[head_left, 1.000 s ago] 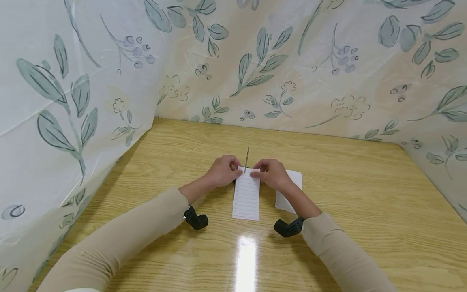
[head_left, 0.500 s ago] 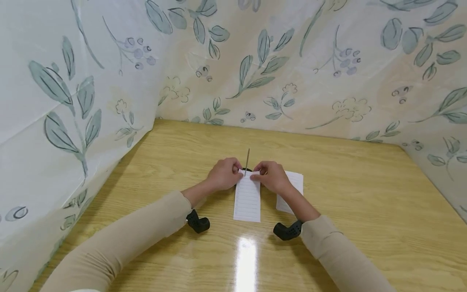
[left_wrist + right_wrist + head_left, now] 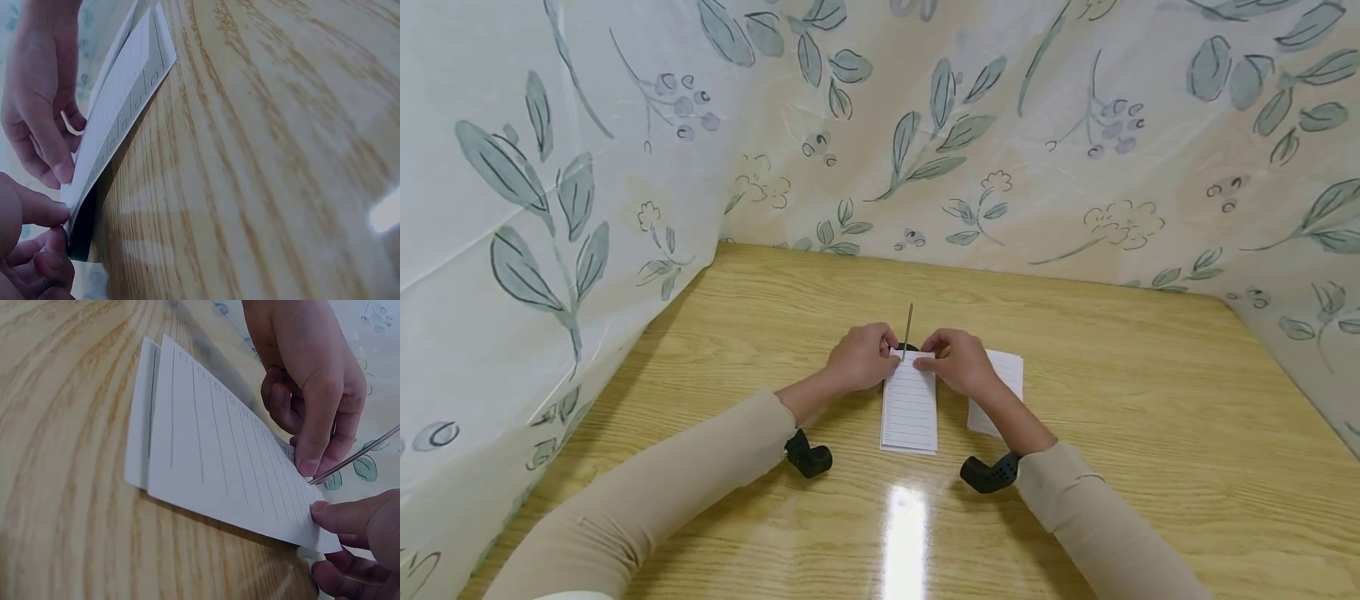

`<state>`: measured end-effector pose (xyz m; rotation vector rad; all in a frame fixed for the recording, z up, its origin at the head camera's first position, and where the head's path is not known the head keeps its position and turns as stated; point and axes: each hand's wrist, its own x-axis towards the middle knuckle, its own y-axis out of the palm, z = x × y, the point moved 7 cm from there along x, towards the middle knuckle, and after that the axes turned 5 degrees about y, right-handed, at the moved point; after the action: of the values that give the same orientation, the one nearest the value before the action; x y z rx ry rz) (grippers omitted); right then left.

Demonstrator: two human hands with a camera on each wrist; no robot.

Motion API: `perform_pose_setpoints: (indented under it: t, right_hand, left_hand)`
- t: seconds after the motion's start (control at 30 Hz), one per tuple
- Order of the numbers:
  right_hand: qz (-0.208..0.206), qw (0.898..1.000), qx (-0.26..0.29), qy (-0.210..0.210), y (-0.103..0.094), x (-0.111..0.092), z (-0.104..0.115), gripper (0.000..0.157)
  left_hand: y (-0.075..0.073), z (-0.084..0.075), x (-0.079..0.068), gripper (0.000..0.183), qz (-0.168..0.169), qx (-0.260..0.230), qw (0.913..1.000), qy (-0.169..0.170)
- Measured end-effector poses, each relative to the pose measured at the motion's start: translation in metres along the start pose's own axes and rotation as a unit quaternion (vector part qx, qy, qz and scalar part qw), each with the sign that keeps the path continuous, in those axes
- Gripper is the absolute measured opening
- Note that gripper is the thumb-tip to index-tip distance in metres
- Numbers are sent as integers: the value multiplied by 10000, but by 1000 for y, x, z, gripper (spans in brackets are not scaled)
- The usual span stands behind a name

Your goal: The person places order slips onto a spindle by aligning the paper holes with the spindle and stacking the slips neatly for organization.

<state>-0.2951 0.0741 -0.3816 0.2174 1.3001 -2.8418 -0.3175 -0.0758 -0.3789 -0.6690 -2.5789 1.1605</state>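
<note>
A lined paper sheet with small checkboxes (image 3: pixel 910 408) lies at the middle of the table. A thin metal paper spike (image 3: pixel 909 325) stands up through it near its top edge. Part of the spike's black base (image 3: pixel 907 347) shows behind that edge. My left hand (image 3: pixel 859 358) pinches the sheet's top left corner. At the top right corner, my right hand (image 3: pixel 958 360) pinches it between thumb and fingers. Under this sheet, slightly offset, is another sheet (image 3: pixel 138 431), visible in the right wrist view. The top sheet's lower part stands a little apart from it.
A stack of white sheets (image 3: pixel 1006 375) lies right of the spike, partly behind my right forearm. Black wrist devices (image 3: pixel 808 457) hang at both sleeves. The wood-grain table (image 3: pixel 1120 375) is bounded behind and at the sides by a leaf-patterned sheet (image 3: pixel 925 192).
The top sheet has sunk slightly down the spike, with both hands still pinching its corners. More of the black base shows behind it, and the lower sheet's edge now peeks out below.
</note>
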Motion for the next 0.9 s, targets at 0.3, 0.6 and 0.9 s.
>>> perform_pose_setpoints:
  t: [0.3,0.6,0.9]
  right_hand:
    - [61,9999,62,127,-1,-1,2,22]
    - [54,10000,77,16,-2,-3,2,21]
    - [41,10000,24,36,-2,-4,1,23]
  left_hand:
    - [-3,3,0,13,27,-102,9999,-92]
    - [-3,5,0,12,21,-92,9999,-114]
    - [-3,5,0,12,44,-89,9999,-106]
